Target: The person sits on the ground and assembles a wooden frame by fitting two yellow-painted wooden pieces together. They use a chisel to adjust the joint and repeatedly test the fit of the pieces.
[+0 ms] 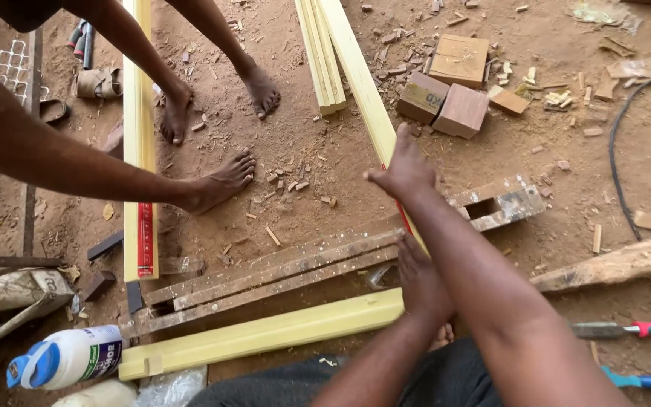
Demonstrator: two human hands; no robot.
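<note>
My right hand (404, 172) lies flat on a long yellow wooden strip (361, 83) that runs diagonally up the frame, thumb spread out to the left. My left hand (418, 280) covers the corner where that strip meets a second yellow strip (265, 332) lying across the bottom, with its fingers curled over the joint. A third yellow strip (138, 136) lies upright at the left with a red tape measure (145, 240) on it. A weathered plank with a mortise (280, 270) sits under the strips.
Another person's bare feet (261, 92) stand at the top. A bare limb (216, 185) reaches in from the left beside the left strip. There is a white glue bottle (65, 358) at bottom left, wood blocks (455, 84), chisels (627, 329), a black cable (616, 177) and scattered chips on the dirt.
</note>
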